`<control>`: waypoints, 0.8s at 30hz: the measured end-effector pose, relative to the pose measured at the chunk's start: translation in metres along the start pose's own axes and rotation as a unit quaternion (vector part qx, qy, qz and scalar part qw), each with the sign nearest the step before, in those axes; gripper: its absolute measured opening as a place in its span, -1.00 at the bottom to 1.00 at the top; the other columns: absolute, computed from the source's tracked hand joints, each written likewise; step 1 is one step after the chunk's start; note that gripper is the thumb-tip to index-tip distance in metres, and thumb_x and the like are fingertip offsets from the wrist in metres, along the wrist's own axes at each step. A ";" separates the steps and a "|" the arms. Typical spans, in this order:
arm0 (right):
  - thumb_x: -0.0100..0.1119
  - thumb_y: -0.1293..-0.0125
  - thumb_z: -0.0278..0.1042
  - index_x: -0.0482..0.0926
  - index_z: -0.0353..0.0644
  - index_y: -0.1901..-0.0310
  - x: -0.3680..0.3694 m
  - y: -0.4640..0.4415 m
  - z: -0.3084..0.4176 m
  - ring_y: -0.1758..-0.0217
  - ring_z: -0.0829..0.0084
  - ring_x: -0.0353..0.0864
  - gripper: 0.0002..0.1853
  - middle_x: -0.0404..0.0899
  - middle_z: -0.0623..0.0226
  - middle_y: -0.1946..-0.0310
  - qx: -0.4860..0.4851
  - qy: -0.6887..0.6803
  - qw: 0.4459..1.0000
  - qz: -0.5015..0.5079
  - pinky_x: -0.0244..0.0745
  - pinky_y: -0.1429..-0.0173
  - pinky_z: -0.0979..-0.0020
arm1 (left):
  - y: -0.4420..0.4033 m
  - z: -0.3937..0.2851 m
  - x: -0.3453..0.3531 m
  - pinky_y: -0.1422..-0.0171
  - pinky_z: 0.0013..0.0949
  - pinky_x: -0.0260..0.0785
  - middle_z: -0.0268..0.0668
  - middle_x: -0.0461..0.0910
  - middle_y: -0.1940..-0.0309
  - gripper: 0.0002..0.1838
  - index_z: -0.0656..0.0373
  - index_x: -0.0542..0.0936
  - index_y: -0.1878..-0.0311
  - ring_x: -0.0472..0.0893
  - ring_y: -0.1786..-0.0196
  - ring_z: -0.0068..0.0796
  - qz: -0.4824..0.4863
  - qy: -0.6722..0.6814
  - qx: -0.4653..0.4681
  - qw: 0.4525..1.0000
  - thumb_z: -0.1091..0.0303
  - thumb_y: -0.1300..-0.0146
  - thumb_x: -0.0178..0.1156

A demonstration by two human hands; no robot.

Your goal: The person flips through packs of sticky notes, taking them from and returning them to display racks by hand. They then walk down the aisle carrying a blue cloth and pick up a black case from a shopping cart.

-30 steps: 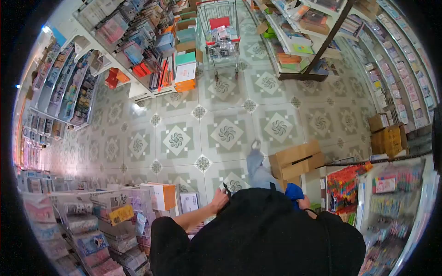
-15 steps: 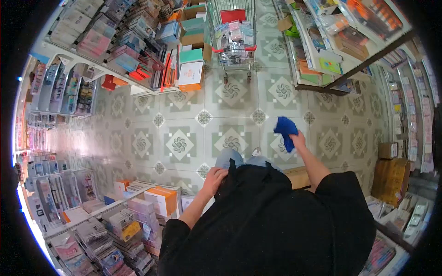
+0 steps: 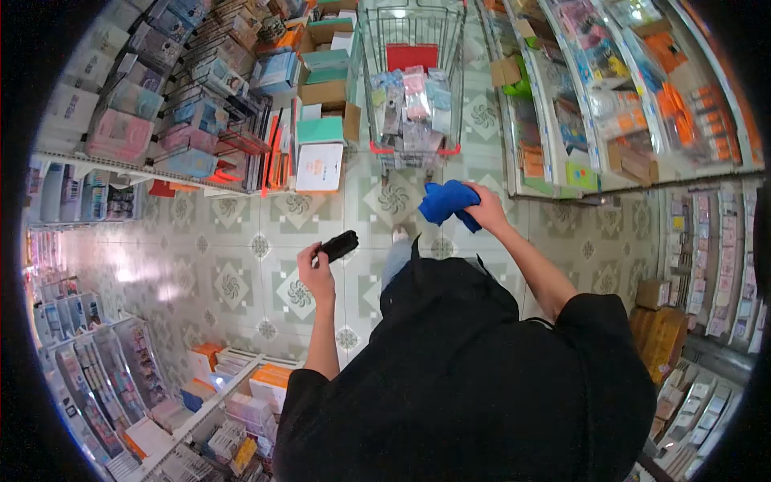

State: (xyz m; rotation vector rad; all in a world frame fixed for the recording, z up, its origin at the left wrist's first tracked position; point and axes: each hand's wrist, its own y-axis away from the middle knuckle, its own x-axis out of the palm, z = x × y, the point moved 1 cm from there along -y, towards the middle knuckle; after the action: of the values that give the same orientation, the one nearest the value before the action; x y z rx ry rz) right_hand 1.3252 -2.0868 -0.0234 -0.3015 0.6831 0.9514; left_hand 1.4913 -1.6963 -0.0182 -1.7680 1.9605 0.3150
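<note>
My left hand (image 3: pixel 316 269) is closed round one end of a black object (image 3: pixel 340 247), small and dark, whose kind I cannot make out. It is held over the tiled floor, to the left of my body. On the right, my right hand (image 3: pixel 487 210) grips a bunched blue cloth (image 3: pixel 450 202), which hangs just in front of the shopping cart's near end. The wire shopping cart (image 3: pixel 460 80) stands ahead, with packaged goods (image 3: pixel 415 96) and a red panel (image 3: pixel 412 56) in it.
Shelves of packaged goods (image 3: pixel 128 132) and open cartons (image 3: pixel 325 120) flank the cart on the left. A shelf unit (image 3: pixel 590 120) runs along its right. Lower left is another rack (image 3: pixel 104 369); a brown carton (image 3: pixel 658 341) stands at the right. Patterned tile floor (image 3: pixel 233 285) lies between.
My left hand has moved forward from my waist, and the black object now shows in it. My right hand has carried the blue cloth forward and left. The cart appears nearer.
</note>
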 end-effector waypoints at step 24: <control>0.40 -0.14 -0.06 0.22 -0.27 -0.39 -0.227 -0.362 0.241 -0.25 0.05 0.49 -0.13 0.45 -0.01 -0.22 -0.502 -0.491 0.703 0.111 0.40 -0.30 0.24 | -0.242 -0.451 0.154 -0.32 -0.09 0.39 -0.03 0.43 -0.26 -0.33 0.20 0.37 -0.34 0.42 -0.31 -0.14 -0.120 0.411 0.207 0.880 0.01 -0.26 0.22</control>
State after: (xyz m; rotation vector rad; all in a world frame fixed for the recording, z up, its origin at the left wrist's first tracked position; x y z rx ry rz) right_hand 1.6318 -2.3100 0.2874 -0.5937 -0.8928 1.4660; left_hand 1.6332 -2.0778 0.3284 -1.9697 2.0371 -1.0310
